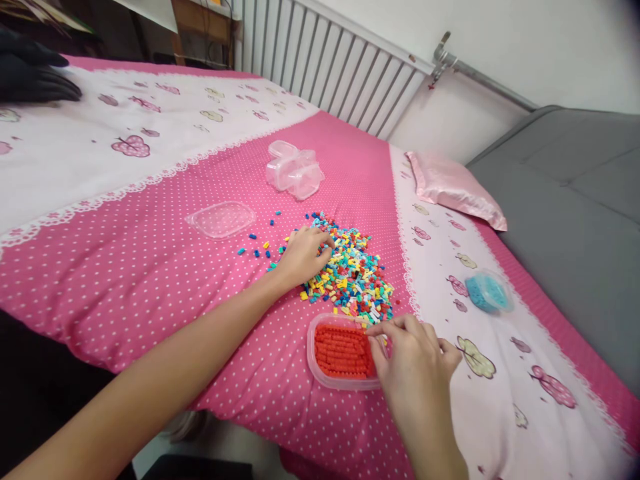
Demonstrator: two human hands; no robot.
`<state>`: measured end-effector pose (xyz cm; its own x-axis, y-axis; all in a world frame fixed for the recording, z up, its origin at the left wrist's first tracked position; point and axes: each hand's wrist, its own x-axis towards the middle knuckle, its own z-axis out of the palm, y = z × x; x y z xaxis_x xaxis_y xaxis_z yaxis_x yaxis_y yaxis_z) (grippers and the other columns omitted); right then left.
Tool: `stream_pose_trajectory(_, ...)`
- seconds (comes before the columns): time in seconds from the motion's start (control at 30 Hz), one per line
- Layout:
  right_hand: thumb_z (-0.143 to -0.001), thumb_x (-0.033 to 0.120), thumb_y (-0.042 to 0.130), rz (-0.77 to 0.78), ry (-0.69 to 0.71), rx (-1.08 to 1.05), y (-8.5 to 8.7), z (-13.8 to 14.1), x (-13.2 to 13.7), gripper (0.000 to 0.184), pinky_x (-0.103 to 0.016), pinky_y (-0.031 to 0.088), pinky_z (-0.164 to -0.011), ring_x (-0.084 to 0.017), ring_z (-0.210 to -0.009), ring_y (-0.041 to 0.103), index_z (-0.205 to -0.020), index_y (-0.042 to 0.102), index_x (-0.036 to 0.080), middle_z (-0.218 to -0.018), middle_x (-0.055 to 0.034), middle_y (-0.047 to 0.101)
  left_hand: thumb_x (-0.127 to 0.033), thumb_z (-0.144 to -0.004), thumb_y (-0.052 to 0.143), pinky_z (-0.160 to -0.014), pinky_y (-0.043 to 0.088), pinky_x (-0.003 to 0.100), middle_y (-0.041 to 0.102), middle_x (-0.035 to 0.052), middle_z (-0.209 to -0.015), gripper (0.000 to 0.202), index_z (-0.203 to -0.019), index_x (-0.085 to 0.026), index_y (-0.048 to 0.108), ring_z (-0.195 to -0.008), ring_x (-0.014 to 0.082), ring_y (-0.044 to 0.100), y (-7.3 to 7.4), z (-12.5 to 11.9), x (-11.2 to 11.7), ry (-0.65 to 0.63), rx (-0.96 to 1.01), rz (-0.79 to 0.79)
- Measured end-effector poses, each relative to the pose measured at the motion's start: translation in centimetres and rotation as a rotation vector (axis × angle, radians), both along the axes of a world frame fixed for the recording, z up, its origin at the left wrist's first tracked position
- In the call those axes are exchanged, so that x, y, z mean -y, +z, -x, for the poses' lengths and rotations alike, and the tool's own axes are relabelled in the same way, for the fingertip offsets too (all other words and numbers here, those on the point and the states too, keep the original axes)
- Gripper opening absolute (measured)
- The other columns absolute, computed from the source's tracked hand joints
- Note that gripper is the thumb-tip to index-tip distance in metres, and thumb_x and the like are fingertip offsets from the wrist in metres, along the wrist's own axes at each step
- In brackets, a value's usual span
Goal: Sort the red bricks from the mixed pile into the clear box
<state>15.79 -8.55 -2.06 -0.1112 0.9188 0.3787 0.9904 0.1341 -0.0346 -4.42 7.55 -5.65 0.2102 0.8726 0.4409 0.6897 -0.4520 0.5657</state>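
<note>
Small multicoloured toy building bricks (353,270) lie in a loose heap on the pink dotted bedspread. My left hand (306,253) rests on the heap's left side, fingers bent over the bricks and the thumb a little apart from them. Nearer to me, a clear plastic container (320,381) holds red bricks (343,350) packed in tight rows. At its right side is my right hand (415,357), thumb and forefinger pinched together over the red bricks. Whatever sits between those fingertips is too small to make out.
A clear lid (223,220) lies left of the heap, with several stray bricks between them. Empty clear containers (295,170) are stacked behind. To the right stands a tub of light blue bricks (487,292). A pink pillow (455,190) and a black-gloved hand shape (35,70) lie farther off.
</note>
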Motion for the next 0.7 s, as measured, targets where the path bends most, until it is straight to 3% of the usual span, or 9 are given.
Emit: stream_pose_trajectory(0.7, -0.094, 0.022, 0.052, 0.013, 0.011, -0.031, 0.13, 0.02, 0.25, 0.028, -0.044, 0.026, -0.081, -0.028, -0.087, 0.059, -0.079, 0.075, 0.025, -0.088, -0.0069, 0.068, -0.02, -0.091, 0.057, -0.1, 0.044, 0.045, 0.074, 0.0073, -0.104, 0.019, -0.096, -0.023, 0.074, -0.102, 0.029, 0.063, -0.09, -0.02, -0.02, 0.0, 0.014, 0.004)
